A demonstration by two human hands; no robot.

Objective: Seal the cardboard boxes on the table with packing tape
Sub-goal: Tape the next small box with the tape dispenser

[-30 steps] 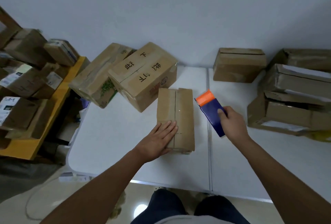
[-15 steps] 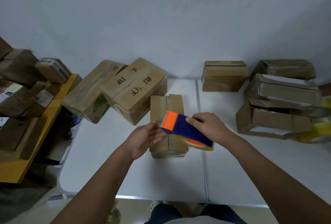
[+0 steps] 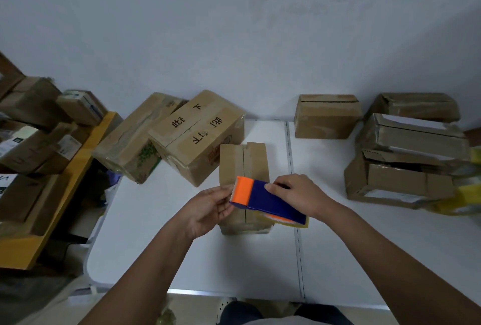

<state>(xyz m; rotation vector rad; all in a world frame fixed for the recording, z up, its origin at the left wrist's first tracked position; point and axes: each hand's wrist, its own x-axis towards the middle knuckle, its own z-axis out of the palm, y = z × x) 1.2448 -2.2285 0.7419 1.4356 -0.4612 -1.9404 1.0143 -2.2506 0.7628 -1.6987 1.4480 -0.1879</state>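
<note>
A small cardboard box lies lengthwise on the white table, its two top flaps meeting in a centre seam. Above its near half I hold a blue and orange tape dispenser. My right hand grips the dispenser's blue body from the right. My left hand pinches at the orange toothed end, where the tape comes out. The box's near top is hidden by the dispenser and hands.
Two larger taped boxes lean together at the back left. A closed box stands at the back, and several torn open boxes are piled on the right. A yellow shelf with more boxes stands left of the table.
My left hand lifted off the box top and came to the dispenser's orange end. My right hand carried the dispenser from beside the box to above it.
</note>
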